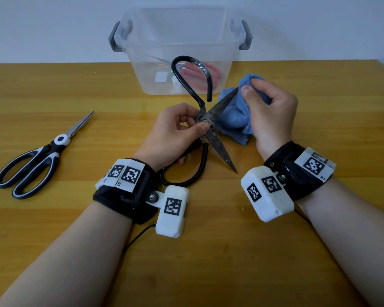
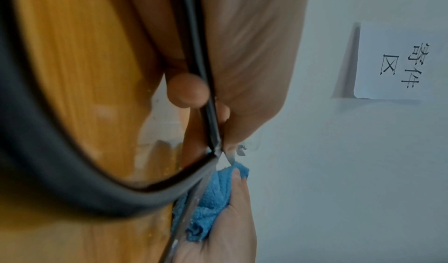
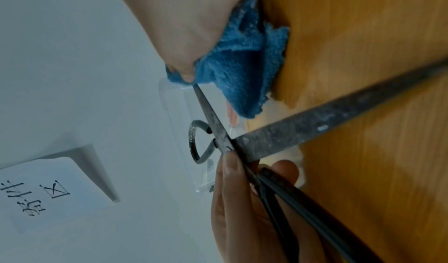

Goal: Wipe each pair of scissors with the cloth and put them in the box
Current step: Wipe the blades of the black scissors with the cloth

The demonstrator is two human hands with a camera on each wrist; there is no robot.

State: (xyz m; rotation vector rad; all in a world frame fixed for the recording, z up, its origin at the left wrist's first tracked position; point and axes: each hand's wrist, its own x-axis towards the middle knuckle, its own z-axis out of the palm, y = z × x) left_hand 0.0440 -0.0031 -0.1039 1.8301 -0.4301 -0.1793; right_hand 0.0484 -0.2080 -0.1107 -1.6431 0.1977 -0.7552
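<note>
head view: red-handled scissors (image 1: 200, 76) are already laid in the box (image 1: 235, 63); iron scissors (image 1: 211, 120), pinched by the left hand (image 1: 175, 131), are being wiped with the cloth (image 1: 235, 116) gripped by the right hand (image 1: 273, 111); black-and-white scissors (image 1: 38, 158) are left on the desk (image 1: 75, 240).

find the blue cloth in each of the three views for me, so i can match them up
Head: the crumpled blue terry cloth lies right of centre, gripped by the right hand.
Left wrist: low centre, beside the blade.
Right wrist: upper centre, under the hand.
Shared landmark: the old dark metal scissors with black loop handles, one blade running into the cloth.
</note>
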